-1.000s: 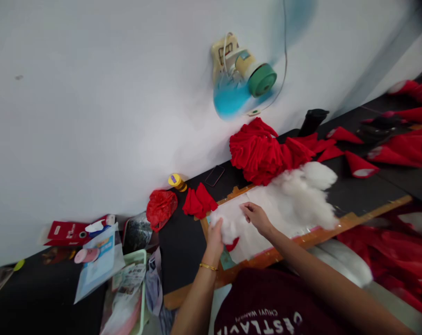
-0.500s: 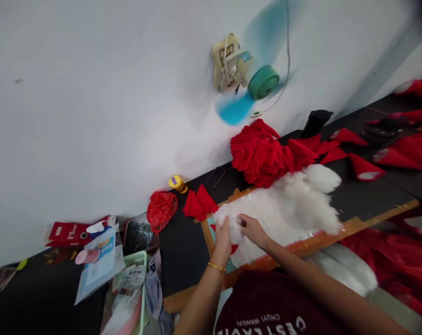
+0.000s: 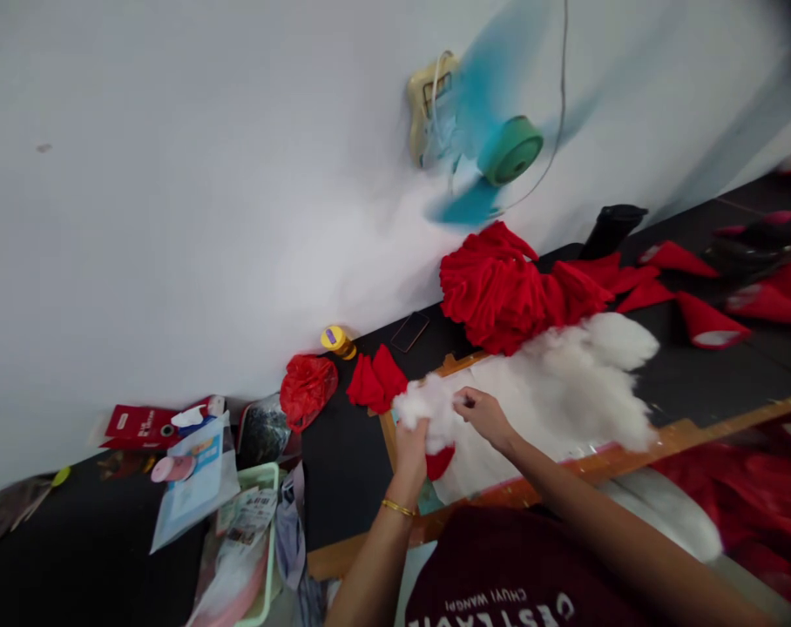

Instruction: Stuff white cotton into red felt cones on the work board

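A fluffy tuft of white stuffing (image 3: 428,405) sits in my left hand (image 3: 410,448), whose fingers are closed on it. Just below the tuft, a piece of red fabric (image 3: 439,463) shows beside that hand, partly covered. My right hand (image 3: 485,416) is pinched closed at the tuft's right edge, with a small wisp at its fingertips. Under both hands lies a white sheet (image 3: 493,383) taped to the table with brown tape. A big heap of white stuffing (image 3: 582,374) rests on the sheet's right part.
Behind the sheet is a large pile of red fabric (image 3: 493,287). Small red pieces (image 3: 377,379), a phone (image 3: 409,332), a yellow-lidded jar (image 3: 339,342) and a red plastic bag (image 3: 308,390) lie to its left. Red cones (image 3: 709,322) lie right. A fan (image 3: 510,150) spins on the wall.
My right hand has drawn slightly away from the tuft to the right. The tuft sits a little higher in my left hand, and more red fabric shows below. The view has shifted slightly.
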A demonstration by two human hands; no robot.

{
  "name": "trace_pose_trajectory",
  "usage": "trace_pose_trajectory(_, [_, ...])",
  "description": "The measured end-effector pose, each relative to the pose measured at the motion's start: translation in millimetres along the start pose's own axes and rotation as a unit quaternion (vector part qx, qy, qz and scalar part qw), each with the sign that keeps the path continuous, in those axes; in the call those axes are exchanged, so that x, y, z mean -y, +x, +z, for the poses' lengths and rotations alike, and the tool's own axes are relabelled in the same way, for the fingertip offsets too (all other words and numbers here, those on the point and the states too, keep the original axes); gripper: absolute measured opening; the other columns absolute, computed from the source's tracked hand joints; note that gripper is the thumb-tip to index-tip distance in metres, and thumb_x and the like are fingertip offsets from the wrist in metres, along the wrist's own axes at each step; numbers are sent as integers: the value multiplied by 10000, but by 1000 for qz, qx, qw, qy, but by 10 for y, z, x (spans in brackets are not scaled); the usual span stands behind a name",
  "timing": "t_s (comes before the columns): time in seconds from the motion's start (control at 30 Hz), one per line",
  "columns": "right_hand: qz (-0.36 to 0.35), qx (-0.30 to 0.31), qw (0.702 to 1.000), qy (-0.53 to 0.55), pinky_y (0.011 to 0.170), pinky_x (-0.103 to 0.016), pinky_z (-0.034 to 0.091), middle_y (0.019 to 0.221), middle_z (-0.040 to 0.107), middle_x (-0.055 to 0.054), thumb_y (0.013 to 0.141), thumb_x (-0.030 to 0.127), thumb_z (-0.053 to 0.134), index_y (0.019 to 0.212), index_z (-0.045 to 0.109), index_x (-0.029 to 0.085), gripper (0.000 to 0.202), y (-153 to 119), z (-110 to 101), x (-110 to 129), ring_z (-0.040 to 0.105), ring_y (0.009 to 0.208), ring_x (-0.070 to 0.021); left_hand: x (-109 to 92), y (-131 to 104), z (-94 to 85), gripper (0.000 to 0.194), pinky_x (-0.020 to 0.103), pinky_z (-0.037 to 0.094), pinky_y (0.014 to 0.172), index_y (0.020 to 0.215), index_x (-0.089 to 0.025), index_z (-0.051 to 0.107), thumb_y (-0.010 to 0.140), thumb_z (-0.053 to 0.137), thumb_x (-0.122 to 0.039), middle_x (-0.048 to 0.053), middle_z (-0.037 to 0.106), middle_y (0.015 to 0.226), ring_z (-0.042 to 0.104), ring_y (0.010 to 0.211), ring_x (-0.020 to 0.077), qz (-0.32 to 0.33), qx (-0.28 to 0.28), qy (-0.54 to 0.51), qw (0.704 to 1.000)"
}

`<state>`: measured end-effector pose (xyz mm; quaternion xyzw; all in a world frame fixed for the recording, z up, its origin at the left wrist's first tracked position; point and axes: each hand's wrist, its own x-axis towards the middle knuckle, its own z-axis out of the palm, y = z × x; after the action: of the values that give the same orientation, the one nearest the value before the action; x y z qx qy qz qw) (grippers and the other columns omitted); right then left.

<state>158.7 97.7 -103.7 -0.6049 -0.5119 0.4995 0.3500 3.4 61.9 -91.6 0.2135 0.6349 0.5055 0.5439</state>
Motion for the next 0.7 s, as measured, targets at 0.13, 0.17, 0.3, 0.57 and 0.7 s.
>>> trace_pose_trajectory(0.13, [28, 29, 998, 45, 562, -257, 427, 601, 583, 30, 723, 376, 569, 728, 587, 212, 165, 22, -79, 18, 514, 524, -132, 8, 32, -43, 451, 275, 525, 673, 1043, -128, 678, 633, 752, -300, 100, 728, 918, 673, 756, 200, 18, 2, -14, 1000])
trace_pose_trajectory(0.17, [29, 65, 995, 75, 566, -257, 432, 628, 599, 23, 741, 402, 577, 759, 594, 207, 196, 10, -89, 35, 521, 536, -130, 6, 34, -33, 442, 276, 522, 672, 1041, -125, 679, 640, 745, -300, 103, 728, 924, 673, 758, 202, 21, 3, -9, 1000])
trace_pose_trajectory(0.3, [19, 189, 966, 176, 565, -248, 439, 776, 641, -3, 756, 458, 631, 981, 599, 187, 354, -49, -52, 90, 547, 615, -131, -24, 22, 72, 428, 273, 507, 674, 1053, -130, 676, 655, 718, -283, 106, 731, 957, 673, 782, 206, 24, -14, 31, 999])
trace_pose_trajectory(0.57, [15, 98, 992, 79, 479, -224, 342, 536, 491, 77, 676, 277, 571, 741, 556, 209, 95, 5, 89, 7, 436, 477, -103, 43, -113, 198, 412, 311, 533, 800, 1042, -156, 671, 667, 747, -310, 115, 740, 1035, 692, 901, 229, -13, 80, -62, 995])
trace_pose_trajectory(0.7, [22, 117, 988, 101, 487, -231, 372, 521, 510, 80, 695, 303, 578, 785, 561, 210, 130, 28, -10, -18, 467, 465, -108, 34, -77, 160, 492, 323, 546, 790, 1019, -139, 684, 583, 815, -325, 114, 746, 980, 706, 856, 236, -30, 84, -70, 994])
